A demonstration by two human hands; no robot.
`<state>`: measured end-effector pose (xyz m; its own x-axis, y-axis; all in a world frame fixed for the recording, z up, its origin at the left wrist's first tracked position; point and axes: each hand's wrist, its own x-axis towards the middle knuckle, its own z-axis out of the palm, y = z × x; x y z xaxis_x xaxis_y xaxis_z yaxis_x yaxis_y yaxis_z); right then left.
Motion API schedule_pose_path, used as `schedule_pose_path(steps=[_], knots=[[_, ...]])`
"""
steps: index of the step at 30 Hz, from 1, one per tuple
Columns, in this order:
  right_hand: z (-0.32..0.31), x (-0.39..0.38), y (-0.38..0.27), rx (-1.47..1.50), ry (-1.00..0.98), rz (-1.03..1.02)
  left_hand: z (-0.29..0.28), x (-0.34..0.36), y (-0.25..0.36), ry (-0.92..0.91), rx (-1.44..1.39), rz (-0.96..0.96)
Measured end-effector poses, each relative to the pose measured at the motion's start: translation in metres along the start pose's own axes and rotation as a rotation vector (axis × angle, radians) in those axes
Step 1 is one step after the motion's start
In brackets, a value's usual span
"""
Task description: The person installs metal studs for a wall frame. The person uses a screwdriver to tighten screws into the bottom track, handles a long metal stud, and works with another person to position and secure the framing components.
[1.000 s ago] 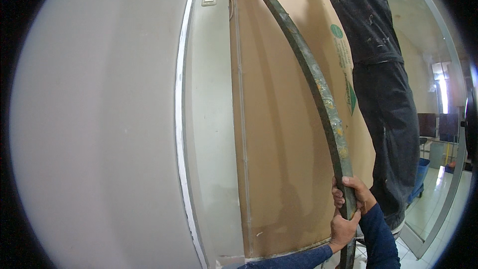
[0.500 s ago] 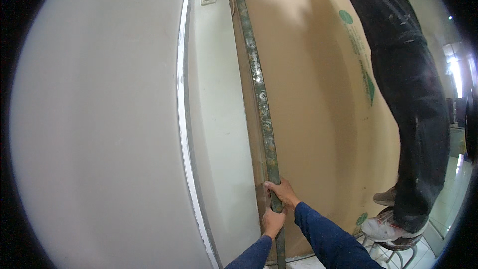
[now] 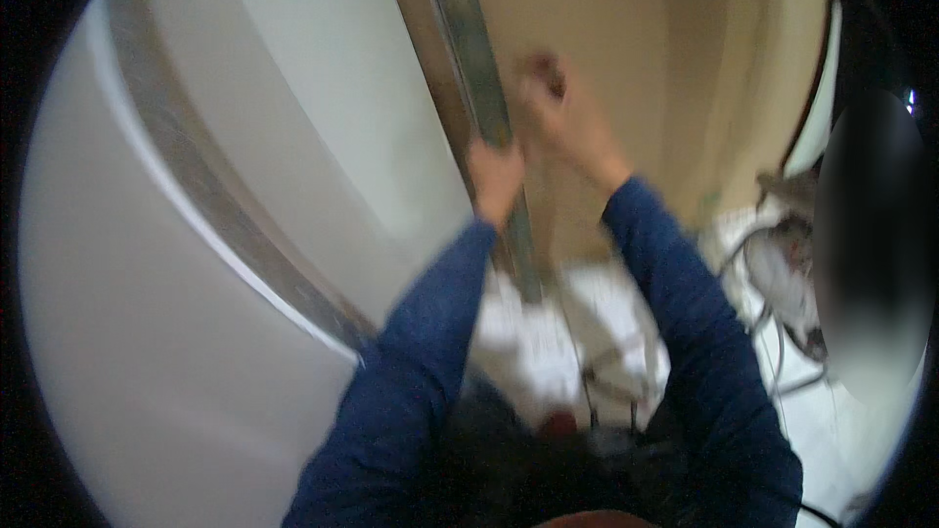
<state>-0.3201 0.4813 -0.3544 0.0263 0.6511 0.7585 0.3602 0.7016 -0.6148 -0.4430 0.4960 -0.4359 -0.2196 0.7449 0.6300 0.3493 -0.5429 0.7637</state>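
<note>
A long, dark metal bar (image 3: 469, 49), stained and worn, runs down along the edge of a brown sheet to the white floor. Low on the bar, my left hand (image 3: 497, 176) is closed round it. My right hand (image 3: 567, 122) is off the bar, a short way to its right, in front of the brown sheet. Its fingers look curled but are smeared by motion. A dark reddish patch shows at them, and I cannot make out whether it is an object or shadow.
The brown sheet (image 3: 626, 68) covers the wall ahead, beside a pale panel (image 3: 323, 68). Nearer on the left stands a grey-white surface (image 3: 196, 352) with a white edge. A co-worker's shoe (image 3: 780, 274) rests on a metal-legged stool at right. White tiles (image 3: 528, 352) lie below.
My view has tipped downward, bringing the floor and the bar's lower end into sight. My right hand has let go of the bar and moved off to the right; my left hand still grips it.
</note>
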Motion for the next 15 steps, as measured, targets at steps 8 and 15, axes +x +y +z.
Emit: schedule_pose_path(steps=[8, 15], knots=[[-0.095, -0.052, -0.006, -0.262, -0.242, 0.194, -0.028, -0.007, 0.026, 0.005, -0.012, -0.075], [-0.013, -0.253, 0.192, -0.813, -0.651, 0.405, -0.037, 0.017, -0.007, -0.067, -0.093, -0.008]])
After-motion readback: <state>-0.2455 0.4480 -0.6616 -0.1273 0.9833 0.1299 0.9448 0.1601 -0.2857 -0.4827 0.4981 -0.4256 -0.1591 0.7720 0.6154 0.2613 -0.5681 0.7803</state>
